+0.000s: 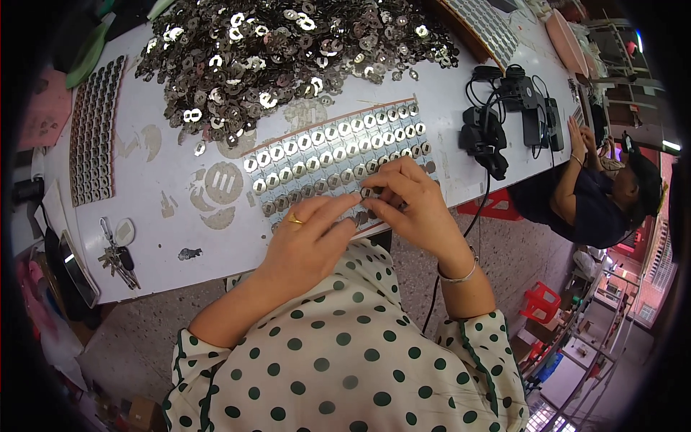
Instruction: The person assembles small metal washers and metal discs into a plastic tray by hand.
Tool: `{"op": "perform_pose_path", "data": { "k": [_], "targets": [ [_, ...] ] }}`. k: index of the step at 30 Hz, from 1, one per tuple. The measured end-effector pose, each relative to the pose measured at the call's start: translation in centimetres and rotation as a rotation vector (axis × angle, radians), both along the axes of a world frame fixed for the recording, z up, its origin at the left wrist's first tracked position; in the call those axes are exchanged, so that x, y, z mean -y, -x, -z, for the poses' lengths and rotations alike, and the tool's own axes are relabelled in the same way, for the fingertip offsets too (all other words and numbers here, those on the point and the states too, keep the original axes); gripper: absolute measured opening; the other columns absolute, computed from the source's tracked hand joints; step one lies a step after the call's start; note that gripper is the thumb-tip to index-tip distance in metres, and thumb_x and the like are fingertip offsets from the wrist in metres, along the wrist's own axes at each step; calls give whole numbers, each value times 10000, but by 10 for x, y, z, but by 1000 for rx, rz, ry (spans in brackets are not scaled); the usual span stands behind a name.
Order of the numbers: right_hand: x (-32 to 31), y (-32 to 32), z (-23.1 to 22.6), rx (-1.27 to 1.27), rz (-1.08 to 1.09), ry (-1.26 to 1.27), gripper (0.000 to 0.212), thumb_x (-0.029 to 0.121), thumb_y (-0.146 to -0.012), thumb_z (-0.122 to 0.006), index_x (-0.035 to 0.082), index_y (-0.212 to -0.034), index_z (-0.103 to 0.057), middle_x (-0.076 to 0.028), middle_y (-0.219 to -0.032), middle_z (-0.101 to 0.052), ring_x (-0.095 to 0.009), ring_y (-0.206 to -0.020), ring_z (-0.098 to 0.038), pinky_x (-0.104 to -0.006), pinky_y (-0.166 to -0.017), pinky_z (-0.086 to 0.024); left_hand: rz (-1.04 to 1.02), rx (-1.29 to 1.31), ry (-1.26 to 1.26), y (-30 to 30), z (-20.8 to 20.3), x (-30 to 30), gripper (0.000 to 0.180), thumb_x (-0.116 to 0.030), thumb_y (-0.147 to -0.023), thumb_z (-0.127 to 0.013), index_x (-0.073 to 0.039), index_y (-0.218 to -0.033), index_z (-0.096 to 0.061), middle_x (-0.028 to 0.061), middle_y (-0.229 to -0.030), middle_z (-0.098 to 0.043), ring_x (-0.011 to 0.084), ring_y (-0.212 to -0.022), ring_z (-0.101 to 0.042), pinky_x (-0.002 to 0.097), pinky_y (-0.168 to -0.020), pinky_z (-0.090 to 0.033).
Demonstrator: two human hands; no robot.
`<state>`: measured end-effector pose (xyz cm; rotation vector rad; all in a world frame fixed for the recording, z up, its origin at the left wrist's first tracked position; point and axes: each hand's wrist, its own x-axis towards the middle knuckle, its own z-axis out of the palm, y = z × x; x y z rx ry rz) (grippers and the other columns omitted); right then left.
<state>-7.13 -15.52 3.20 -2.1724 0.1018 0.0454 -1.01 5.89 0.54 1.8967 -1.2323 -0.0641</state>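
Observation:
A rectangular board [392,124] lies in front of me, set with rows of small silvery metal discs that have openings in their middles. Over its near edge, my right hand [421,209] pinches a small round metal piece [367,193] between thumb and fingers. My left hand [306,237], wearing a gold ring, lies at the board's near left part. Its index finger stretches out to the piece at the right fingertips, while its thumb is mostly hidden. Beyond the board spreads a large heap of loose metal discs [288,65].
Another filled board [97,129] lies at the left. Keys [121,261] and a phone [78,273] sit near the table's left edge. Black adapters with cables [486,137] stand at the right. A co-worker [597,194] sits farther right, near a red stool [540,302].

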Motion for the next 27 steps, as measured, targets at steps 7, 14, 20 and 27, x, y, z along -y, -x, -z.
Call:
{"op": "perform_pose_path", "data": {
  "k": [7, 14, 20, 27],
  "targets": [
    [-13, 9, -15, 43, -6, -649, 397, -15, -896, -714, 21, -1287, -650, -58, -1138, -592, -92, -912, -600, -238, -768, -521, 149, -1164, 458, 4, -9, 0, 72, -35, -1024, -569, -46, -1095, -574, 40, -1064, -551, 109, -983, -546, 270, -868, -446],
    [-13, 6, -15, 17, 74, -827, 323, -13, -902, -715, 1, -1223, -690, -70, -1145, -609, -114, -921, -598, -244, -801, -521, 151, -1316, 483, 5, -5, 6, 108, -48, -1042, -543, -34, -1147, -566, 16, -1063, -570, 69, -969, -546, 255, -844, -462],
    [8, -2, -29, 183, -197, -31, 252, 13, -862, -739, 46, -1112, -735, -59, -943, -668, -171, -818, -618, -261, -690, -479, 16, -883, 109, 3, -16, 9, 150, -15, -996, -588, -10, -1146, -578, 103, -1010, -649, 182, -969, -664, 320, -811, -532],
    [22, 5, 4, -131, 210, -419, 158, 25, -916, -707, 20, -1073, -728, -25, -963, -672, -92, -837, -643, -246, -748, -539, 34, 209, -81, 2, 10, 16, 366, -134, -853, -683, -17, -1190, -602, 142, -1242, -600, 276, -1124, -603, 382, -924, -501]
  ]
}}
